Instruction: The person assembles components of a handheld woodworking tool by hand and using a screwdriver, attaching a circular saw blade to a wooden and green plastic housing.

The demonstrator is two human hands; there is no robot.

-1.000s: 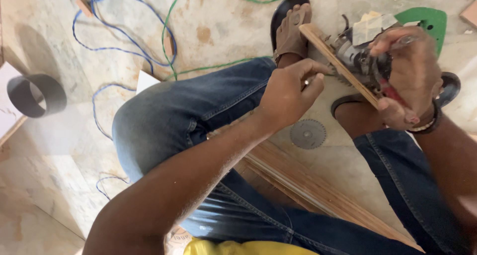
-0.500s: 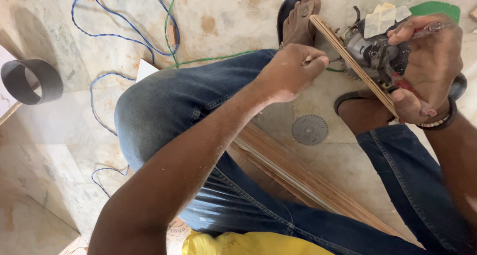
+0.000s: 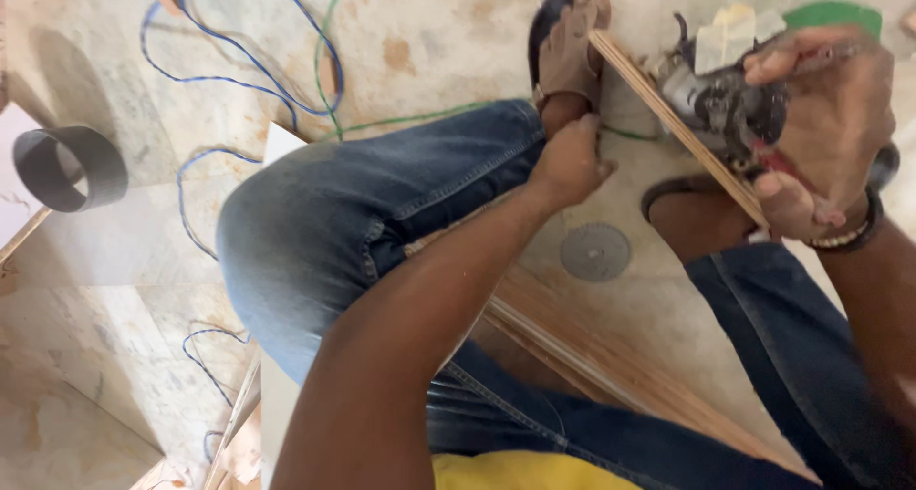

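Wood strip (image 3: 673,118) rests on sandal (image 3: 568,32); right hand (image 3: 825,132) grips power tool (image 3: 725,99) against it, left hand (image 3: 570,161) closed, holding nothing visible.

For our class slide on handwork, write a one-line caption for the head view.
Seated on a stone floor, right hand holds a power tool against a wooden strip; left hand hovers nearby.

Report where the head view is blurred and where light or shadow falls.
Head view: right hand and power tool smeared by motion blur; left hand fairly sharp; bright daylight on the stone floor, a soft shadow near the black ring.
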